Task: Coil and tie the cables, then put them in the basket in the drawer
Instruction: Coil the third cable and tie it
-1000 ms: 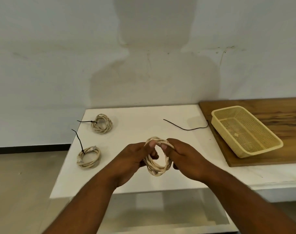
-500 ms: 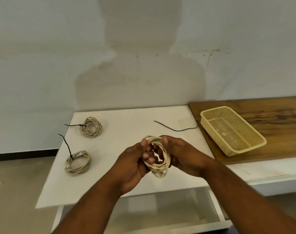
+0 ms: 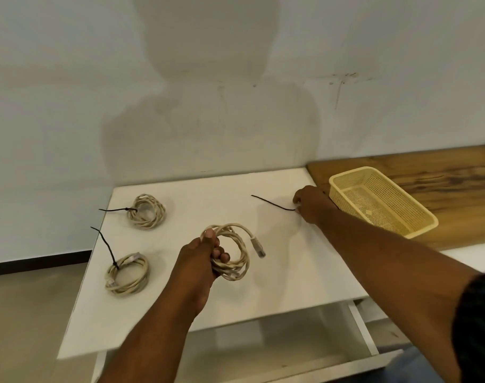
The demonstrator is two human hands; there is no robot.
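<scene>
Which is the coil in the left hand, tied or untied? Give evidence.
Untied: the coil in the left hand carries no black tie; the right hand pinches the loose tie on the table.

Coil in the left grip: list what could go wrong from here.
The left grip alone holds the untied coil, and its plug end sticks out free; loops may spring apart.
The right grip seems to pinch only the tip of the thin black tie, which could slip.
The basket sits on the wooden top, not in a drawer; moving it may be forgotten.
</scene>
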